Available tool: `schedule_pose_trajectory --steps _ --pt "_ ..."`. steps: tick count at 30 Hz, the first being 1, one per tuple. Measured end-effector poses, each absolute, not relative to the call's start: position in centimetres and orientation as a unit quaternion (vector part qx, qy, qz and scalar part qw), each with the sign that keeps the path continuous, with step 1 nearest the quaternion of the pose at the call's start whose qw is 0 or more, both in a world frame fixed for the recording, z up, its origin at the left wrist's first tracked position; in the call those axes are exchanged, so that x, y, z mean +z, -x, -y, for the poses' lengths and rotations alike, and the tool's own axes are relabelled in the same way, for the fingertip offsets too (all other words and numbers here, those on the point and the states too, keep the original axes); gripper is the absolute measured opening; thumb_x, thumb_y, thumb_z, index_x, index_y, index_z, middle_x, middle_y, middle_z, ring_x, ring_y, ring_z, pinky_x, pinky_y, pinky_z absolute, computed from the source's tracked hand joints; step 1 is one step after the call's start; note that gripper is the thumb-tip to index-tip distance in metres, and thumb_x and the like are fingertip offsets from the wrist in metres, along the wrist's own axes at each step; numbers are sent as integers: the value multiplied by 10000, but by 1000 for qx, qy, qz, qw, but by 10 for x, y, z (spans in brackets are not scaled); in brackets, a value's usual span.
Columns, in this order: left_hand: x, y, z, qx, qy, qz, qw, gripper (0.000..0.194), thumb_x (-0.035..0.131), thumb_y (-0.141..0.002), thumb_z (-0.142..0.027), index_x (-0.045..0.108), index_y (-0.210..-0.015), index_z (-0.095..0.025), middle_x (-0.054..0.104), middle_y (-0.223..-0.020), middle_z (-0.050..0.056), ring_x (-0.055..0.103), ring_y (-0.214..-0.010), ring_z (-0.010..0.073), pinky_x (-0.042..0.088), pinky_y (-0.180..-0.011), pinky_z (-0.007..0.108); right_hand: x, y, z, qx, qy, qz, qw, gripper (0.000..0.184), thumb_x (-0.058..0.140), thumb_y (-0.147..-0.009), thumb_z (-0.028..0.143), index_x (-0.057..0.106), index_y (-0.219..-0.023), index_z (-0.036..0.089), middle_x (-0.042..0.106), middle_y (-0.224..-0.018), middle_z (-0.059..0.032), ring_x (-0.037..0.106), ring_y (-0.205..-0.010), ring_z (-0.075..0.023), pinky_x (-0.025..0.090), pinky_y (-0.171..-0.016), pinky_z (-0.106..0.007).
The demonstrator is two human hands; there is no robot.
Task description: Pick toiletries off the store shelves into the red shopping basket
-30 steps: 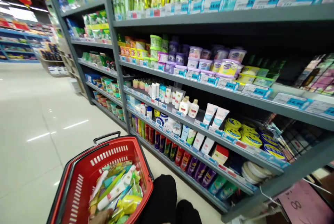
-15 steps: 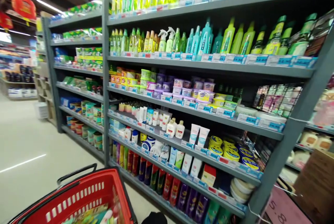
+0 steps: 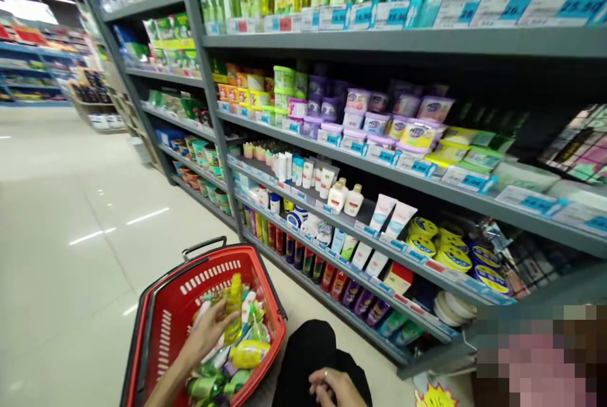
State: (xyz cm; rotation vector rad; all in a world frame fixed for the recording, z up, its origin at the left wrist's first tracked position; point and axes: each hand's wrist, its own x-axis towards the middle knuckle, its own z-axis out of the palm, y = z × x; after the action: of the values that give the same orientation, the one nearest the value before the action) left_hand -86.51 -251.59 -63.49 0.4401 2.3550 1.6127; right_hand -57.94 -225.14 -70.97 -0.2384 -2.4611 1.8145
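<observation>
A red shopping basket [image 3: 164, 321] stands on the floor at the lower left, full of tubes and bottles. My left hand [image 3: 211, 325] reaches into it and is closed round a yellow bottle [image 3: 233, 306], held upright above the other goods. My right hand [image 3: 332, 388] rests on my black-clad knee [image 3: 306, 350] at the bottom centre, fingers curled, with nothing visible in them.
A grey shelving unit [image 3: 403, 43] runs along the right, stocked with green bottles, tubs, tubes [image 3: 391, 217], yellow tins [image 3: 446, 246] and bottles low down. Glossy pale floor [image 3: 57, 205] stretches left toward more shelves. A blurred patch sits at the bottom right.
The view rose to the upper shelves, then dropped back to the basket. My left hand now lifts a yellow bottle out of the basket's contents, and my right hand has come into view.
</observation>
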Motion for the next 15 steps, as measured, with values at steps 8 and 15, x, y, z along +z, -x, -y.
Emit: schedule_pose_trajectory --steps 8,15 --pt "-332 802 2389 706 -192 -641 230 687 991 -683 -547 633 -1156 -201 843 -1123 150 810 -1090 354 653 -939 437 -433 549 2247 658 166 730 85 498 523 -1084 636 779 -1262 248 804 -1161 -120 762 -1020 -266 579 -1010 -436" --pt "-146 729 2296 744 -236 -551 294 593 957 -771 -543 638 -1128 -192 862 -994 116 828 -1063 336 653 -939 425 -250 485 2251 731 255 622 120 583 608 -1008 734 790 -1203 216 800 -1091 -130 754 -965 -261 621 -933 -417"
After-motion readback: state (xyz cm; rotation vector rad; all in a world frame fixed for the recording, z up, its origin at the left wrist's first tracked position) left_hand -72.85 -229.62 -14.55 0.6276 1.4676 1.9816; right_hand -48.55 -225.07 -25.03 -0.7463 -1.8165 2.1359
